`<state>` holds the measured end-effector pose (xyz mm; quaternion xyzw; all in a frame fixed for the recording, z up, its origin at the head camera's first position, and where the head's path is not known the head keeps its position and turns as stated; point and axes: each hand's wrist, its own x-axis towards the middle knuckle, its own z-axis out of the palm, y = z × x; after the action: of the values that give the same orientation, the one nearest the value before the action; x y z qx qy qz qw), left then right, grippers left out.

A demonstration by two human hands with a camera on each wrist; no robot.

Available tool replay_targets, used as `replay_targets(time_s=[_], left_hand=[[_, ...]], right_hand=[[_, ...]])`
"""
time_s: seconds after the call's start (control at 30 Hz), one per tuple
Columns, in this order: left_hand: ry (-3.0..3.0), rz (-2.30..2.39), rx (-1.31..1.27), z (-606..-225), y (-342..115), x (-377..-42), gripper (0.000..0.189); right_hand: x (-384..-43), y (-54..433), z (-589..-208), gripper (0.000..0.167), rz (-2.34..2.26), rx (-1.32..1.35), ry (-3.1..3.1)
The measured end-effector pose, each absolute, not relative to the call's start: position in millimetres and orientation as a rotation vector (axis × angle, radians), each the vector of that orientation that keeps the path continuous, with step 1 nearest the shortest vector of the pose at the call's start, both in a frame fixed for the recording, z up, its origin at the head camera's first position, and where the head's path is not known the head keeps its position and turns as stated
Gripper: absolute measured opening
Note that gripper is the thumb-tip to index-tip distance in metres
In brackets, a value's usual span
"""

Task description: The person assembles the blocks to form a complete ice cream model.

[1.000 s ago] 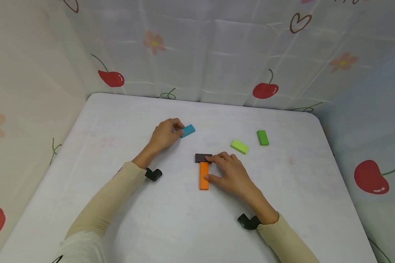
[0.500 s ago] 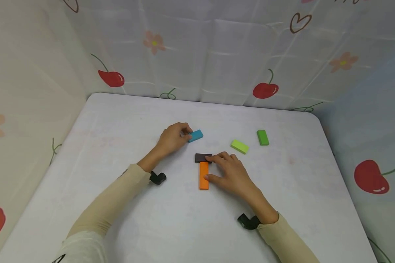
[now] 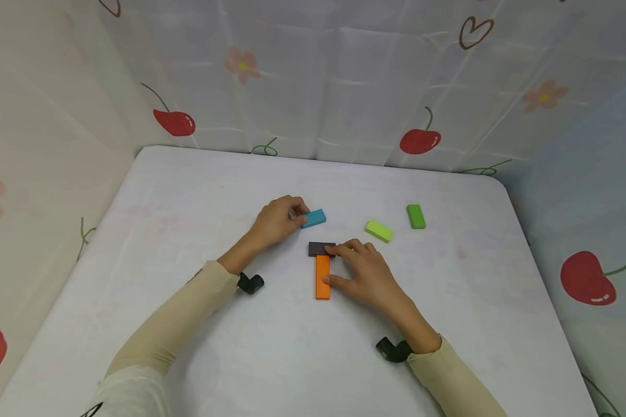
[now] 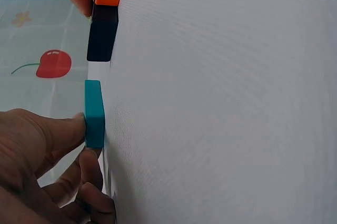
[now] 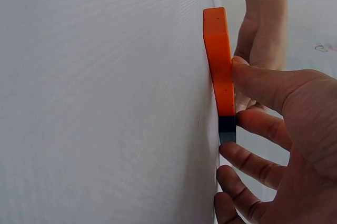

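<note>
My left hand (image 3: 277,223) pinches the left end of a blue block (image 3: 317,217) between thumb and fingers. In the left wrist view that block (image 4: 94,113) is at or just above the white cloth; I cannot tell which. Nearer to me, a dark grey block (image 3: 318,248) lies crosswise at the far end of an orange block (image 3: 322,282), together making a T. My right hand (image 3: 366,275) rests there, thumb on the orange block (image 5: 220,71) and index finger on the dark block (image 5: 227,125), the other fingers loosely spread.
A yellow-green block (image 3: 379,231) and a green block (image 3: 416,216) lie apart to the right of the blue one. White cloth covers the table (image 3: 214,359). A curtain (image 3: 318,87) printed with cherries and flowers hangs behind the far edge.
The left hand has carried the blue block rightward and slightly toward me, closer to the dark block. My right hand and the T of blocks stay in place.
</note>
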<state>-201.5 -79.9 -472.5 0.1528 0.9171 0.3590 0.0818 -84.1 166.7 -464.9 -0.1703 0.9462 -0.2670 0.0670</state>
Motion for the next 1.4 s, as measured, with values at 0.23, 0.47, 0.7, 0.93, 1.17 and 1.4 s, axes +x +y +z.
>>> replay_targets(time_s=[0.23,0.47,0.7,0.93,1.17,1.4], left_hand=[[2.692,1.057,0.500,-469.9,-76.8,-198.1,0.012],[2.672,1.024,0.540,-467.5,-72.6,-194.2,0.012],[2.658,1.030,0.585,-466.8,-71.7,-191.4,0.013],[2.634,1.046,0.622,-467.5,-73.3,-189.9,0.013],[2.621,1.045,0.667,-468.7,-73.1,-187.4,0.015],[2.618,1.047,0.674,-468.0,-73.3,-185.1,0.015]], right_hand=[[-84.8,166.5,-464.9,0.061,-0.801,-0.510,2.852],[-85.3,166.2,-465.2,0.061,-0.795,-0.507,2.850],[-84.9,166.7,-464.5,0.061,-0.815,-0.510,2.846],[-84.8,167.2,-465.8,0.060,-0.827,-0.507,2.841],[-85.5,167.6,-467.0,0.061,-0.824,-0.523,2.849],[-86.0,167.8,-467.2,0.060,-0.831,-0.525,2.853]])
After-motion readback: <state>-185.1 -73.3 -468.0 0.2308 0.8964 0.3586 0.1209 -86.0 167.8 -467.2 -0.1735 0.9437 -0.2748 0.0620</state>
